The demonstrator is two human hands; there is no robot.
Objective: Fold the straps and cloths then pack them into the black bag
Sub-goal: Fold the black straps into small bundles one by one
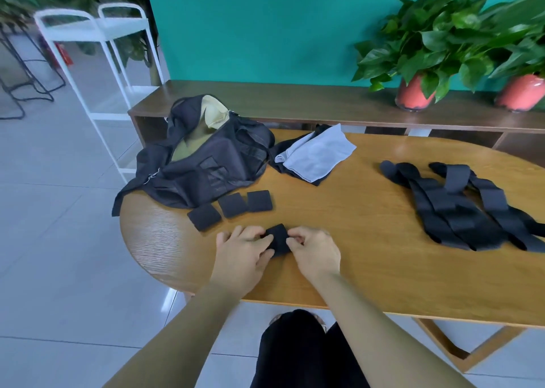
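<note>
From the head camera, at the near edge of the wooden table (354, 255), both hands meet over a small black strap (278, 240) that lies on the tabletop. The left hand (244, 250) pinches its left side with curled fingers and the right hand (314, 253) pinches its right side the same way, so the strap is gripped from both ends and looks folded down to a short pad. Just beyond, three folded straps (233, 205) lie in a loose row, apart from one another, close to the black bag (206, 166). The bag is slumped at the far left with its mouth gaping and a pale lining showing, and its near corner hangs over the table's left edge. Right of the bag, a pale grey cloth (317, 154) rests on a dark cloth (283, 154), both loosely folded. Well to the right sprawls a heap of unfolded straps (454, 207), overlapping each other. Folding seems well short of finished and nothing is packed yet. The pad may spring open once the fingers let go, since the fabric looks thick and springy. The overhanging bag could slide off if tugged while being loaded. Pulling one strap from the heap could drag its neighbours along. Potted plants (427, 48) stand on a low shelf (295, 98) behind.
</note>
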